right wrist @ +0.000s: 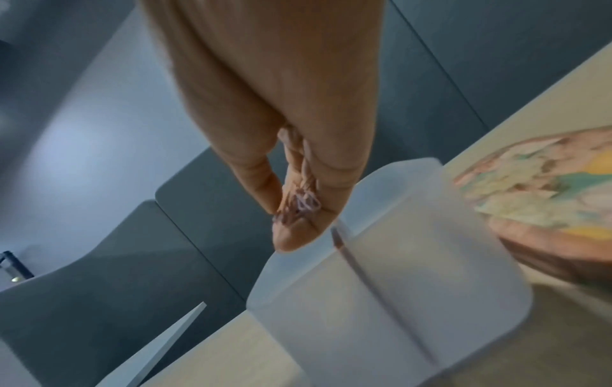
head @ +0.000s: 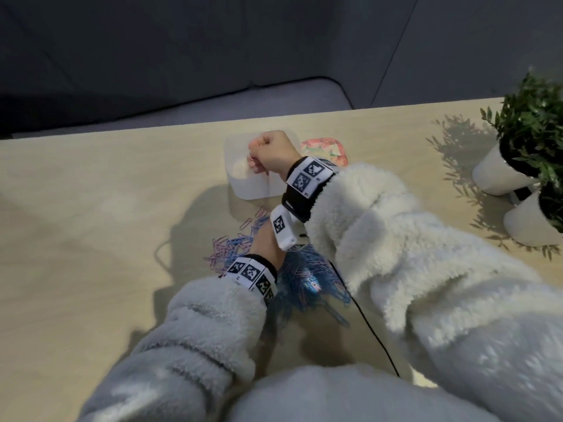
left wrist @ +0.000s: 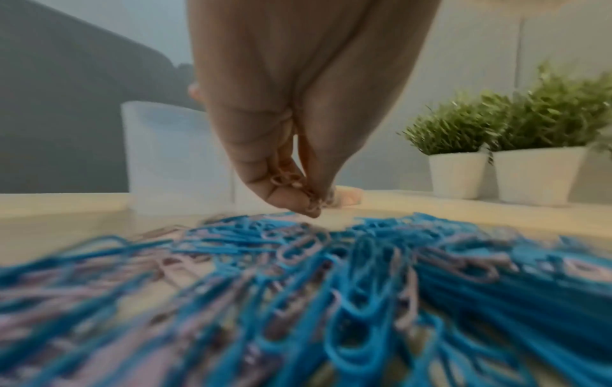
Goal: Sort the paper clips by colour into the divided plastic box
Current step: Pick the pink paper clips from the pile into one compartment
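Observation:
A heap of blue and pink paper clips (head: 304,278) (left wrist: 331,275) lies on the table in front of me. The translucent divided box (head: 243,184) (left wrist: 172,157) (right wrist: 414,275) stands just beyond it. My right hand (head: 268,153) (right wrist: 298,209) hovers over the box's left part, its curled fingers pinching several pink clips (right wrist: 306,203). My left hand (head: 265,242) (left wrist: 298,193) reaches down to the heap's far edge and holds a bunch of pink clips (left wrist: 284,180) between its fingertips. The right wrist camera covers its fingers in the head view.
Two white pots with green plants (head: 524,166) (left wrist: 496,157) stand at the table's right. A colourful patterned object (head: 329,147) (right wrist: 546,196) lies behind the box on the right. A black cable (head: 371,330) runs toward me. The table's far edge (head: 182,124) lies close behind the box.

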Demonstrator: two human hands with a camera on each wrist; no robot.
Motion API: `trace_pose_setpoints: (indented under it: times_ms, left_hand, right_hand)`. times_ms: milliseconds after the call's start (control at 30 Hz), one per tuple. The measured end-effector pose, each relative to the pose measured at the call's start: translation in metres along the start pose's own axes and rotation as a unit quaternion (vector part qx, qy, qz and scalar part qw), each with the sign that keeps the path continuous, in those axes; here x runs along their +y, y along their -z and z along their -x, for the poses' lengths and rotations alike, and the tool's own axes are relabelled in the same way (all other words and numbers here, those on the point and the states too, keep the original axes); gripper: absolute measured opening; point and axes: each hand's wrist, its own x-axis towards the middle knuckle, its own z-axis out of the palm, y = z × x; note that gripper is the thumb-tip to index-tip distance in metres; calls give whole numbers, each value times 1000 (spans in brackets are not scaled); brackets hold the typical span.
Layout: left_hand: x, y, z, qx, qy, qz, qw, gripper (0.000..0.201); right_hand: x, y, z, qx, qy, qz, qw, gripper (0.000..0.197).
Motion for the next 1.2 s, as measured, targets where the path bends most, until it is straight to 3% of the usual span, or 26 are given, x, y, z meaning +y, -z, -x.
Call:
trace_pose_setpoints:
  times_ms: [100,167,300,367,500,567,667,767,833,933,967,1033,1200]
  left_hand:
    - [-8,20,-12,42,-75,-46,995,28]
    - [-10,36,-23,77,-86,-94,989,23]
    - [2,75,-53,152,-90,-143,974,23]
    - [8,87,-74,160,-100,-175,966,26]
    - [12,89,-96,106,-74,-212,969,28]
    - [8,82,-96,116,-97,-208,966,28]
    - [7,74,-83,184,-124,-160,962,28]
    - [8,54,-54,232,-216,-117,941,26]
    - [7,27,-33,173,-299,-181,921,24]
    - [7,-17,-5,-55,-316,-234,918,22]
    - [8,-28,2,-104,-315,-234,914,25]
    - [9,-46,13,-134,-324,-250,902,29]
    - [1,-55,16,-109,-358,-269,887,21]
  right_hand:
    - [1,-7,-13,-12,11,64,998,33]
    - [-1,-2,-9,-32,23,77,996,30]
    - [-7,21,18,2,31,-25,999,32]
    - [-7,39,40,19,23,-78,997,32]
    - [21,81,83,46,3,-103,994,29]
    - [48,105,100,70,-11,-46,996,25]
    - [95,137,128,59,-27,85,994,24]
    - [135,152,155,39,-23,277,960,29]
    - [151,153,169,25,-25,343,939,17]
    - [164,146,180,0,-11,324,946,28]
    - [168,144,183,-14,-10,311,950,32]
    - [174,138,188,-39,-8,308,950,35]
    - [192,130,204,-75,37,384,919,32]
